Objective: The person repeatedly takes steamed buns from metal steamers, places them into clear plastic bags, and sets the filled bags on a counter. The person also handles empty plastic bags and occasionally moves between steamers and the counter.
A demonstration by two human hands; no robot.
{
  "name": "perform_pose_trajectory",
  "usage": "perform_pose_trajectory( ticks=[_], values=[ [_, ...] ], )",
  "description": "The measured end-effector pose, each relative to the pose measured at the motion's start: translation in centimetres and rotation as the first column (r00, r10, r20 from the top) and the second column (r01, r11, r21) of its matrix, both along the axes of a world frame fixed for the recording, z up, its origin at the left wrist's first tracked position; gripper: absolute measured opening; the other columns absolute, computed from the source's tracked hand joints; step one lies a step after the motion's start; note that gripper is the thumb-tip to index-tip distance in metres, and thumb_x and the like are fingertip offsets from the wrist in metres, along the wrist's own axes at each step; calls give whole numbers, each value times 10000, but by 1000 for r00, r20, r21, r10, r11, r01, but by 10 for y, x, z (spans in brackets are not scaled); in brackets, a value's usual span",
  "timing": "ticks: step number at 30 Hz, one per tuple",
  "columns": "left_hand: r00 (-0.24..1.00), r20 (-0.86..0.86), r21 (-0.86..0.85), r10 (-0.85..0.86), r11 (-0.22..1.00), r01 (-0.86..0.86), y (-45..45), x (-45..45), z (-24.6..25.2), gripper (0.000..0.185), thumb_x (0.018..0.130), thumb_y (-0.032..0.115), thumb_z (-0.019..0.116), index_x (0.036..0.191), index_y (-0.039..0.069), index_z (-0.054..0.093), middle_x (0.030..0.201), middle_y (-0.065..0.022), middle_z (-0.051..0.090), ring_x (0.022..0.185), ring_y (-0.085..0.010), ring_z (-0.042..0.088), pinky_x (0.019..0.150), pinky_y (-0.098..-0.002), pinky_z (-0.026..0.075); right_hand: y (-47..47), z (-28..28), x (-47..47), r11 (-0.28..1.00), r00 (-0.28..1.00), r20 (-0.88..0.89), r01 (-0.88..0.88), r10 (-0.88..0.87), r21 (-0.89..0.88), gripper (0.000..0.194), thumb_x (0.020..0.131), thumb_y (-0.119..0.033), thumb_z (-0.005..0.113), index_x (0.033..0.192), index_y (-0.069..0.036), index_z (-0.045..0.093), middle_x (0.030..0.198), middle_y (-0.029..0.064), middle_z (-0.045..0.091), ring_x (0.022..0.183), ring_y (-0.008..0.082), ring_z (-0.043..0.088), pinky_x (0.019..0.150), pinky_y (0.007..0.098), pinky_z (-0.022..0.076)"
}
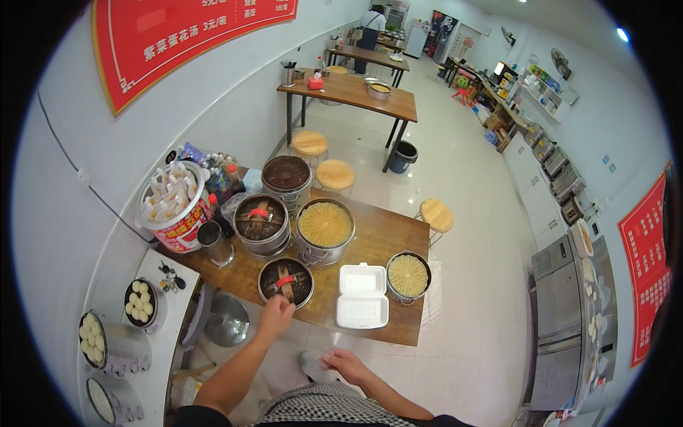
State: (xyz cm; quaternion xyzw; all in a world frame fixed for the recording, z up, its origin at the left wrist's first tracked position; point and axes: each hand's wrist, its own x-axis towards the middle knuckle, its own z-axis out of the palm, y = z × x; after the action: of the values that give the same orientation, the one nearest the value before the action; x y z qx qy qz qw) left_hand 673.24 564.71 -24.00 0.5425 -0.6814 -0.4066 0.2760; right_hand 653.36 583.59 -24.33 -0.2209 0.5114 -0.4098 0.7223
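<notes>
My left hand (278, 314), fingers curled, is over the near rim of a small metal steamer (286, 283). Its dark round lid has a wooden crossbar and a red handle (285, 281); whether my fingers touch or grip anything is unclear. My right hand (344, 365) hovers in front of my checked apron (325, 403), thumb and fingers together. A pale, see-through shape lies by its fingertips, and I cannot tell if the hand holds it. On the wooden table (373, 216), an open white foam takeout box (363, 311) lies beside a steamer of dumplings (408, 275).
Behind stand a larger pot of dumplings (326, 224), a lidded steamer (261, 221), a dark-topped pot (286, 173) and a metal cup (216, 243). A bucket (179, 227) holds packaged drinks. Buns (140, 303) are on the left-hand white counter (176, 315). A person (369, 37) stands far back.
</notes>
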Motion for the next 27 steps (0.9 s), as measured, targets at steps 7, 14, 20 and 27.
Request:
perform_pose_trajectory(
  ticks=[7, 14, 20, 27],
  values=[
    [927, -313, 615, 205, 788, 33, 183, 120, 52, 289, 957, 329, 646, 989, 44, 617, 922, -62, 668, 812, -162, 635, 723, -337, 543, -40, 6, 125, 645, 705, -512, -689, 490, -331, 182, 894, -217, 696, 897, -35, 699, 791, 25, 668, 763, 113, 617, 688, 297, 501],
    [368, -613, 686, 699, 702, -192, 353, 262, 17, 262, 986, 318, 610, 1032, 61, 606, 976, -54, 652, 898, -167, 634, 809, -331, 537, 26, 38, 313, 53, 242, -511, -932, 825, -357, 195, 876, -251, 715, 915, -60, 710, 756, 52, 659, 695, 120, 593, 615, 297, 472],
    [-91, -739, 509, 668, 465, -724, 506, 337, 36, 152, 989, 219, 590, 1012, 69, 596, 1012, -73, 639, 964, -242, 619, 926, -391, 501, 84, 13, 464, -174, 109, -722, -936, 683, -306, 197, 862, -174, 685, 764, -14, 626, 669, 1, 620, 635, 128, 563, 595, 360, 468],
    [-453, -892, 391, -15, 480, -785, 593, 429, 100, 114, 1021, 191, 520, 990, 93, 569, 842, -12, 556, 777, -141, 551, 721, -302, 478, 143, 20, 563, -606, -306, -817, -793, 489, -66, 166, 883, -119, 596, 928, 11, 689, 990, 65, 726, 905, 251, 661, 792, 356, 509]
  ],
)
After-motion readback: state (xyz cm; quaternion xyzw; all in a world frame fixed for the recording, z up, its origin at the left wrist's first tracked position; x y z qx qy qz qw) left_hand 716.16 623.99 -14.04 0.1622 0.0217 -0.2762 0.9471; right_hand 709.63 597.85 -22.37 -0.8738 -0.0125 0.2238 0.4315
